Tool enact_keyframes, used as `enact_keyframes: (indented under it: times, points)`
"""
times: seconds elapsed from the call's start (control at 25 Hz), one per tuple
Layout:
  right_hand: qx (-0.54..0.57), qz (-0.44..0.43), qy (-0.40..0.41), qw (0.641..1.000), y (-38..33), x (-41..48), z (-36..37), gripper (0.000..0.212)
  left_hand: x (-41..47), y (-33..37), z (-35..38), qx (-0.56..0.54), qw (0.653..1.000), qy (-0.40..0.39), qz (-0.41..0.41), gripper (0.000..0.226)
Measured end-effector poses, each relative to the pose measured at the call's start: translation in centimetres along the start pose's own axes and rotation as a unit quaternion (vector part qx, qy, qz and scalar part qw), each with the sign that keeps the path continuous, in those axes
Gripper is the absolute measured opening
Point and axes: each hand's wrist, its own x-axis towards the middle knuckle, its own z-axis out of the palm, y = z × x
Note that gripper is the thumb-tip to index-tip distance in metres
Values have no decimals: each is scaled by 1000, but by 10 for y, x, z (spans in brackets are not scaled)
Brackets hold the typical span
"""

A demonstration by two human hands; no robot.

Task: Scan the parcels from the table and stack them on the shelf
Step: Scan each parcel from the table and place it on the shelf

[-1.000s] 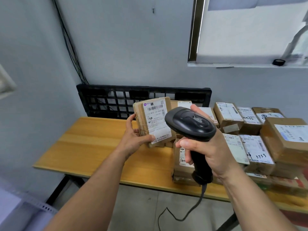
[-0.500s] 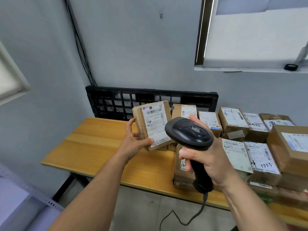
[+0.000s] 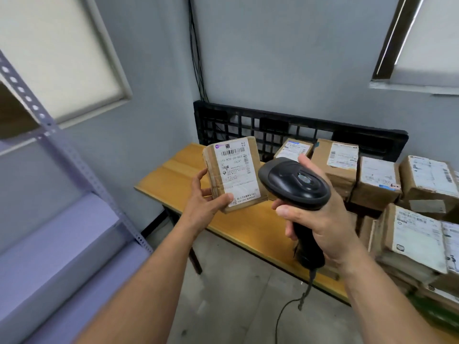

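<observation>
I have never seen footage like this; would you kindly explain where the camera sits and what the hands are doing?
No machine here: a person wears a wide-angle camera on the head, so you look down at their own bare hands. The left hand holds a small parcel upright, label toward the camera. The right hand grips a black scanner by its handle, its cord hanging down. More parcels sit on the wooden table behind. A grey shelf stands at the left.

A parcel sorting room: labelled cardboard parcels (image 3: 377,182) crowd a wooden desk (image 3: 178,175), slotted metal shelving (image 3: 74,155) stands left of the hands, bare grey walls.
</observation>
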Motion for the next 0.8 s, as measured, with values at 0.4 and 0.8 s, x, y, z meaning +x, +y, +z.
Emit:
enact_keyframes:
  times: [0.4, 0.8]
  points:
    - [11, -35, -87, 996, -14, -4, 125, 99, -71, -20, -133, -39, 993, 115, 11, 69]
    - [-2, -63, -166, 984, -30, -41, 306, 102, -178, -42, -314, -7, 972, 234, 8, 63]
